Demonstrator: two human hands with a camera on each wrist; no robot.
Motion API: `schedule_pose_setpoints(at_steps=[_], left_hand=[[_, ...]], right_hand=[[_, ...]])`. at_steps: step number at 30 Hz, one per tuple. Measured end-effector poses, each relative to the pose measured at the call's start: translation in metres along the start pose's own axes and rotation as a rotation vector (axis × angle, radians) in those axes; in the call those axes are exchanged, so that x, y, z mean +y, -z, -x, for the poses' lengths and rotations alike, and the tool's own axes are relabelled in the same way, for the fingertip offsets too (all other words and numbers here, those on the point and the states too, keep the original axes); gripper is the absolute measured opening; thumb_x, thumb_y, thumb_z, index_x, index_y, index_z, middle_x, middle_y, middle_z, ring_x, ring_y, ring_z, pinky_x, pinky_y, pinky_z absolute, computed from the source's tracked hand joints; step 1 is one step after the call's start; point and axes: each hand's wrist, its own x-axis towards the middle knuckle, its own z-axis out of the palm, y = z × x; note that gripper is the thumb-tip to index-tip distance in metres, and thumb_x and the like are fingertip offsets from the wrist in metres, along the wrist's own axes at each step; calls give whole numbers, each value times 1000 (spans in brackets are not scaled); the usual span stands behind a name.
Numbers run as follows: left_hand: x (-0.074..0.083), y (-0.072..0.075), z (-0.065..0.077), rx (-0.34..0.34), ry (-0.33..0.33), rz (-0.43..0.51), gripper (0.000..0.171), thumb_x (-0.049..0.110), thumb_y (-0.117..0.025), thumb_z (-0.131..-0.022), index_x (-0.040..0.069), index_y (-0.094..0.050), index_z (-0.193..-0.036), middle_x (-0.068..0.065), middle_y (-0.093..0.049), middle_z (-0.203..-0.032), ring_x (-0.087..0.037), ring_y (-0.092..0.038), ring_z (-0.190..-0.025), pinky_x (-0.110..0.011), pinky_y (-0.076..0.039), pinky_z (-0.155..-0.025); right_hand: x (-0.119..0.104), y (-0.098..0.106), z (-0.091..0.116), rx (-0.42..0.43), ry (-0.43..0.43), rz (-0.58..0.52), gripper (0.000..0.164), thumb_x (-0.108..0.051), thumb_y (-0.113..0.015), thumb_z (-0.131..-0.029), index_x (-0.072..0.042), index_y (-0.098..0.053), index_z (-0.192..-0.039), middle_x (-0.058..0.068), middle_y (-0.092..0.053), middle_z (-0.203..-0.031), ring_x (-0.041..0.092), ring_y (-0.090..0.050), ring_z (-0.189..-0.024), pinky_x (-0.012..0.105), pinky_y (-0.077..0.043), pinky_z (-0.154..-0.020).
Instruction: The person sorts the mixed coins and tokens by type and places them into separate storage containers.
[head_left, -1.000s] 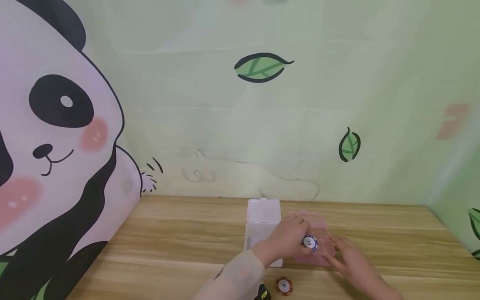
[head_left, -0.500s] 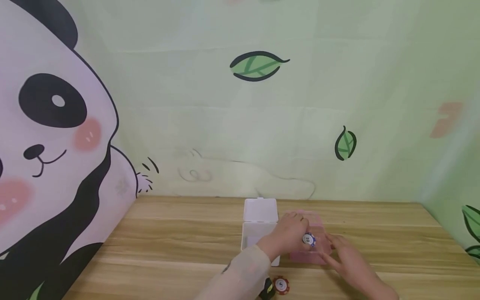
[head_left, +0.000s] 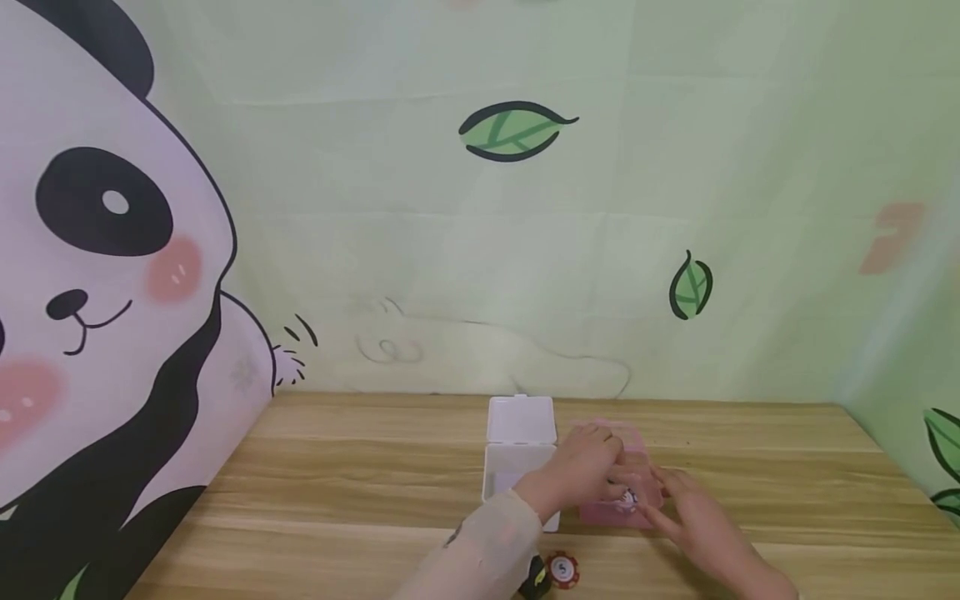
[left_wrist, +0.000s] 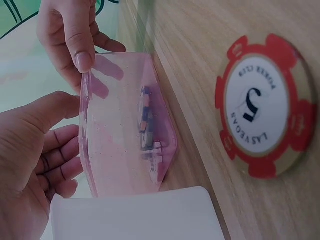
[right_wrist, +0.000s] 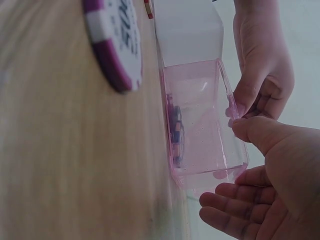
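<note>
In the head view, a translucent pink plastic box stands between both hands. Inside it, poker chips lie on the bottom, including a dark blue one, seen through the wall in both wrist views. My left hand reaches over the box's left side, its fingers loosely bent with nothing held; in the left wrist view its thumb is right at the rim. My right hand grips the right front corner of the box, thumb on the near wall and forefinger on the side.
A white box with its lid raised stands left of the pink one, partly behind the left forearm. Nearer lie a red "5" poker chip and a black object with a yellow mark. The right wrist view shows a purple-edged chip.
The blue "10" chip has left my left fingers and gone down into the pink box. My left fingers have loosened; my right hand keeps its place on the box.
</note>
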Motion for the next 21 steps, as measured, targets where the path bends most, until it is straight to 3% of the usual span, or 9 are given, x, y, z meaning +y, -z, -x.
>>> schedule_pose_setpoints(at_steps=[12,21], left_hand=[[-1,8,10,3,23,-10,30,44,-73,-81,21,-63,-98,11,-59,-93,-6,-52,-92,-21,-41,-87],[1,18,20,1,14,-27,34,47,-72,-82,21,-64,-103,10,-62,-100,-7,-54,-100,-23,-40,-95]], right_hand=[[-1,0,-1,-25,-16,-8,55,-24,-69,-87,12,-54,-125,27,-62,-119,35,-65,-99,51,-53,-88],[-1,1,0,-52,-41,-17,56,-26,-68,-88,11,-53,-127,26,-62,-120,36,-65,-101,52,-52,-88]])
